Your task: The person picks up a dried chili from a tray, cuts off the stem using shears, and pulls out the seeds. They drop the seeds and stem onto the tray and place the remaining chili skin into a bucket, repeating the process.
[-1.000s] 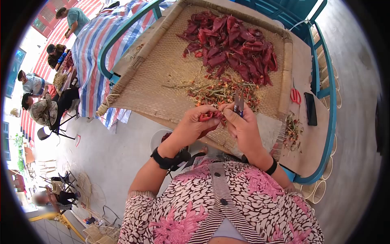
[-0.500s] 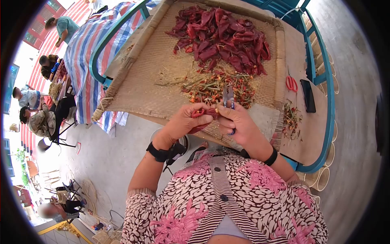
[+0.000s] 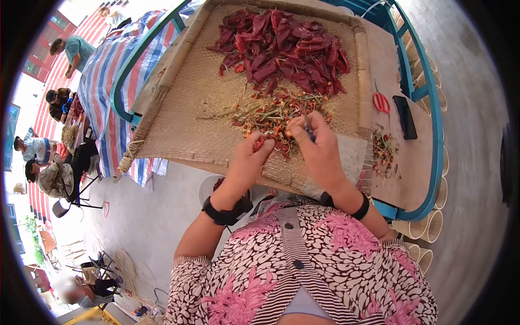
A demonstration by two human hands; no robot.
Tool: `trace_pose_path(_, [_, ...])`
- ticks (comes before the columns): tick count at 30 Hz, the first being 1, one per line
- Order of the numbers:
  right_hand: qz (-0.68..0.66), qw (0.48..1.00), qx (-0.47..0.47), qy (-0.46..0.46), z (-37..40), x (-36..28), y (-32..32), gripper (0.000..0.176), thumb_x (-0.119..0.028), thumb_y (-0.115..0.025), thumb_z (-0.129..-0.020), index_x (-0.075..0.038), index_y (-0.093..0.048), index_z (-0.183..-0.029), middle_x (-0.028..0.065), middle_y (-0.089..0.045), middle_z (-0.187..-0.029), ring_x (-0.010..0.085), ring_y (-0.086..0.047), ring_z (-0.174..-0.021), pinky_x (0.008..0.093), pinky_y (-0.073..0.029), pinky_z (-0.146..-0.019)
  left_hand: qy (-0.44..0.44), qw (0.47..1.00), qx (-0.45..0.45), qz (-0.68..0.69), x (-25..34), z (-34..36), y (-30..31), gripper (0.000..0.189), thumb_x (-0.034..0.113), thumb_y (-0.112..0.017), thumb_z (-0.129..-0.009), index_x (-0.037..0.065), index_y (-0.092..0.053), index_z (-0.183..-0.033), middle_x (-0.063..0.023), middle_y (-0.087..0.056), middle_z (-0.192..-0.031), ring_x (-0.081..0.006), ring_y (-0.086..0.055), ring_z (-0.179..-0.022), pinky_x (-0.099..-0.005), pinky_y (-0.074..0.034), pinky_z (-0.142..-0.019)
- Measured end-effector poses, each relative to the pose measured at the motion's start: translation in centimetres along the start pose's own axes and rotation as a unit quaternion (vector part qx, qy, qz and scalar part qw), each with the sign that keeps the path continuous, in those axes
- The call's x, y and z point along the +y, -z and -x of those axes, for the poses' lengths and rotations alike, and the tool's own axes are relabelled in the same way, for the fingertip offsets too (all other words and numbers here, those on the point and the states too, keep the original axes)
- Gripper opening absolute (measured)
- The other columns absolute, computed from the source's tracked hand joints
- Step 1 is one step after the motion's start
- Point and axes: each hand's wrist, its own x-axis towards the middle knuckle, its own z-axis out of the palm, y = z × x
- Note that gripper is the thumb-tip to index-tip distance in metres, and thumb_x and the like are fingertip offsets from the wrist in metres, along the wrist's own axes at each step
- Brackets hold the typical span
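My left hand point(image 3: 247, 162) is closed around a dried red chili pepper point(image 3: 262, 143), mostly hidden by the fingers, low over the near side of a woven tray point(image 3: 179, 127). To its right, my right hand point(image 3: 319, 149) grips small snips point(image 3: 309, 129) with dark blue handles, their blades pointing away from me and partly hidden. Its fingertips are over a heap of cut stems and chili tops point(image 3: 271, 115). Beyond that lies a large pile of dried red chilies point(image 3: 281, 46). The two hands are apart.
Red-handled scissors point(image 3: 381, 102) and a black phone point(image 3: 404, 117) lie right of the tray, near loose stem scraps point(image 3: 383, 151). A blue metal frame point(image 3: 433, 141) surrounds the board. A white bucket point(image 3: 207, 188) stands below. Several people sit or stand at the left.
My hands have moved apart. The right hand with the snips has shifted away from me over the stem heap; the left has moved slightly left, still holding the chili.
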Motion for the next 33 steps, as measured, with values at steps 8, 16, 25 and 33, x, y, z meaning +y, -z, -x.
trace_pose_path(8, [0.282, 0.958, 0.058, -0.012, -0.4, 1.6, 4.1, 0.014, -0.007, -0.06, -0.083, -0.001, -0.056, -0.094, 0.0149, -0.057, -0.096, 0.0338, -0.059, -0.086, 0.0422, -0.045, -0.075, -0.058, 0.996, 0.047, -0.051, 4.3, -4.5, 5.2, 0.015, 0.017, -0.055, -0.097, 0.003, -0.056, -0.1, -0.0016, -0.062, -0.083, -0.0072, -0.055, -0.07, -0.0216, -0.046, -0.062])
trace_pose_path(16, [0.161, 0.984, -0.019, -0.071, 1.3, -0.1, 3.2, 0.018, -0.009, -0.062, -0.082, 0.0, -0.056, -0.096, 0.0157, -0.055, -0.086, 0.0305, -0.055, -0.075, 0.0381, -0.043, -0.069, -0.121, 0.875, 0.125, -0.452, 7.8, -14.0, 3.6, 0.034, 0.019, -0.072, -0.074, 0.001, -0.056, -0.098, -0.018, -0.065, -0.087, -0.0346, -0.063, -0.083, -0.0434, -0.049, -0.074])
trace_pose_path(25, [0.106, 0.988, -0.035, -0.11, 2.5, -1.1, 5.1, 0.016, -0.011, -0.062, -0.084, 0.0, -0.057, -0.095, 0.014, -0.057, -0.081, 0.0258, -0.055, -0.071, 0.035, -0.043, -0.066, -0.136, 0.803, 0.076, -0.575, 0.5, -22.0, 1.3, 0.038, 0.021, -0.073, -0.077, 0.001, -0.055, -0.104, -0.0207, -0.058, -0.102, -0.0394, -0.059, -0.094, -0.0488, -0.048, -0.076])
trace_pose_path(33, [0.009, 0.986, 0.007, -0.169, 2.0, -1.5, 5.8, 0.017, -0.015, -0.062, -0.088, -0.001, -0.059, -0.096, 0.0058, -0.061, -0.08, 0.0112, -0.054, -0.072, 0.0278, -0.043, -0.066, 0.074, 0.989, -0.026, 0.123, 3.3, -17.2, 3.1, 0.014, 0.011, -0.066, -0.085, 0.001, -0.061, -0.092, -0.0141, -0.067, -0.084, -0.024, -0.066, -0.078, -0.0338, -0.054, -0.065])
